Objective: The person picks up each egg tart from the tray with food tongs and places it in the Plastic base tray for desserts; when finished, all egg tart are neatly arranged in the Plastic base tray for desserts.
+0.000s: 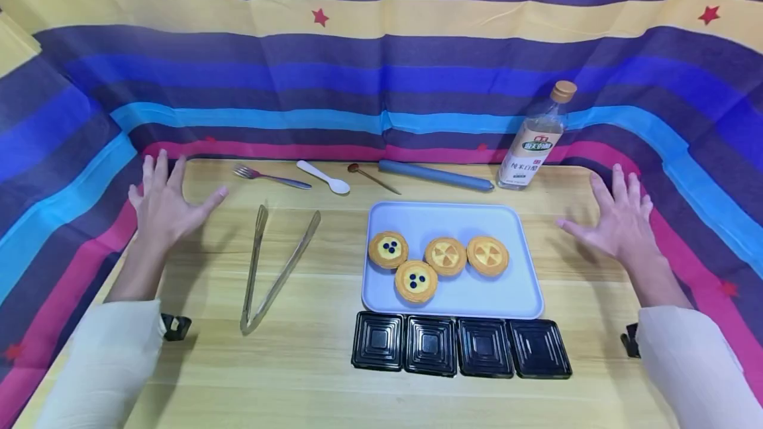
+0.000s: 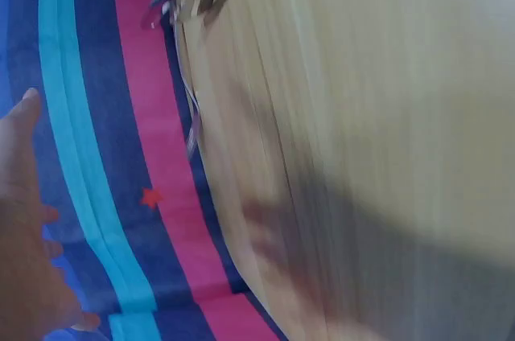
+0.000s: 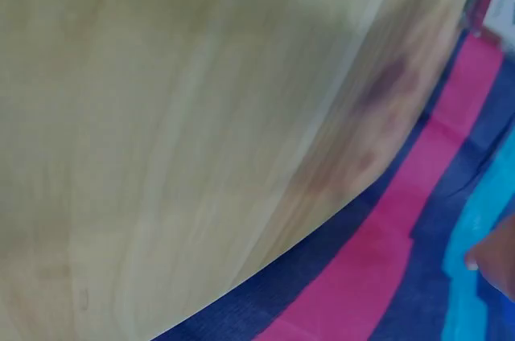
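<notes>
In the head view my left hand (image 1: 169, 200) hovers over the table's left side, fingers spread and holding nothing. Metal tongs (image 1: 280, 277), their arms apart, lie nearest to it. On the other side my right hand (image 1: 620, 220) is spread too, with nothing in it, right of the tray. That light blue tray (image 1: 477, 293) carries several egg tarts; two, such as this tart (image 1: 416, 281), have dark berries, and others, such as this tart (image 1: 488, 256), show a cross-like pattern. In front of the tray stand several square black plastic trays (image 1: 378, 341) in a row.
Along the back lie a fork (image 1: 274, 177), a white spoon (image 1: 324, 177), a small wooden spoon (image 1: 374, 178) and a blue-grey rod (image 1: 435, 175). A clear labelled bottle (image 1: 530, 141) stands at the back right. Striped cloth (image 1: 381, 78) walls the table's back and sides.
</notes>
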The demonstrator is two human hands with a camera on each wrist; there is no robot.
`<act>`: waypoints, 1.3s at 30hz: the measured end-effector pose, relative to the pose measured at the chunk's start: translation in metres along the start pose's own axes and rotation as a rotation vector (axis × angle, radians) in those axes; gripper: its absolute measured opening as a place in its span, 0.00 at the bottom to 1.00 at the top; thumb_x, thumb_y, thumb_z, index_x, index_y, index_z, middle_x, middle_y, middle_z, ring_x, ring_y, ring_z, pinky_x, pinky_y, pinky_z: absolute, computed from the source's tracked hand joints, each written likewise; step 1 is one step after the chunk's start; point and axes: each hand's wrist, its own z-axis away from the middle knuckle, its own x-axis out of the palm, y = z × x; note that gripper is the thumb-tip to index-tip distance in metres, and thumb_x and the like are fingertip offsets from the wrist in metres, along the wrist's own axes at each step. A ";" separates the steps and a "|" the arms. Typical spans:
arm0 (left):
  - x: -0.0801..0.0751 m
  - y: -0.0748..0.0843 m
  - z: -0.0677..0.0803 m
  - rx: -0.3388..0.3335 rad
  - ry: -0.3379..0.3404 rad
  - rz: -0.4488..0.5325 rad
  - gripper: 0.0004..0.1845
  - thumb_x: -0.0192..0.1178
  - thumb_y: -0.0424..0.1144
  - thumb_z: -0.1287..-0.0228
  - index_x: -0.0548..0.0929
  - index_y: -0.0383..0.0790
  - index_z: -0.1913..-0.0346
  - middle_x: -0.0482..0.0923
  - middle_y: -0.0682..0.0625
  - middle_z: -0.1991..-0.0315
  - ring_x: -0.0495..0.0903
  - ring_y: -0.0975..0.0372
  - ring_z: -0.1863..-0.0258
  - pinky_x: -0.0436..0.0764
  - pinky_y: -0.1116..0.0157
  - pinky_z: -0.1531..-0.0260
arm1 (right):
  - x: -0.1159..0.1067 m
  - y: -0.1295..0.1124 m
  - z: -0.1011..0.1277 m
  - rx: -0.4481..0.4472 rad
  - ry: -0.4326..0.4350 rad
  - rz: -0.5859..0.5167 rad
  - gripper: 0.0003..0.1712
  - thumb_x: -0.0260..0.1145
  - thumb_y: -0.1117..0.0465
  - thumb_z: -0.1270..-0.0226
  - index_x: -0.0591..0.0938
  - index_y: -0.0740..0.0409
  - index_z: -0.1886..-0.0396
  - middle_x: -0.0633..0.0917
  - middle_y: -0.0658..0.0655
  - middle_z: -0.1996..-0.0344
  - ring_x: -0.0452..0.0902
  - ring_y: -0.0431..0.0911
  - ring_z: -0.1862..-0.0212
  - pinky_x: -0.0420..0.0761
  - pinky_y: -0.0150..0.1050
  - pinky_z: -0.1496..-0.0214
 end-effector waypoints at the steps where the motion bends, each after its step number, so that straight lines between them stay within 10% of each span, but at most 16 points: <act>1: 0.000 0.002 0.003 0.007 0.013 0.016 0.54 0.48 0.71 0.43 0.46 0.38 0.25 0.28 0.41 0.24 0.26 0.44 0.25 0.39 0.25 0.41 | -0.001 -0.003 0.002 -0.012 0.004 -0.023 0.61 0.61 0.30 0.47 0.43 0.52 0.24 0.29 0.61 0.25 0.23 0.67 0.26 0.39 0.78 0.38; 9: 0.002 0.022 0.037 0.008 -0.046 0.109 0.54 0.54 0.68 0.43 0.43 0.40 0.24 0.35 0.37 0.24 0.42 0.35 0.28 0.53 0.26 0.46 | -0.001 -0.029 0.026 -0.109 0.026 -0.185 0.54 0.69 0.41 0.48 0.58 0.61 0.28 0.48 0.70 0.26 0.47 0.75 0.31 0.52 0.74 0.38; 21: 0.029 0.063 0.093 -0.026 -0.215 0.177 0.62 0.58 0.70 0.48 0.46 0.26 0.28 0.55 0.21 0.36 0.65 0.32 0.45 0.73 0.36 0.56 | -0.001 -0.062 0.060 -0.083 -0.248 -0.418 0.36 0.69 0.49 0.41 0.71 0.63 0.38 0.77 0.70 0.46 0.77 0.63 0.51 0.82 0.50 0.55; 27: 0.044 0.076 0.113 -0.078 -0.229 0.219 0.62 0.59 0.71 0.50 0.49 0.22 0.30 0.61 0.25 0.44 0.71 0.44 0.58 0.78 0.54 0.71 | 0.008 -0.071 0.071 -0.117 -0.288 -0.466 0.26 0.73 0.57 0.46 0.77 0.61 0.49 0.83 0.64 0.55 0.80 0.45 0.62 0.78 0.30 0.66; 39: 0.059 0.090 0.137 -0.099 -0.319 0.205 0.64 0.61 0.70 0.51 0.47 0.18 0.31 0.60 0.22 0.45 0.71 0.38 0.54 0.80 0.47 0.64 | 0.017 -0.084 0.085 -0.164 -0.291 -0.398 0.17 0.73 0.67 0.52 0.81 0.59 0.60 0.79 0.52 0.69 0.72 0.35 0.71 0.72 0.30 0.73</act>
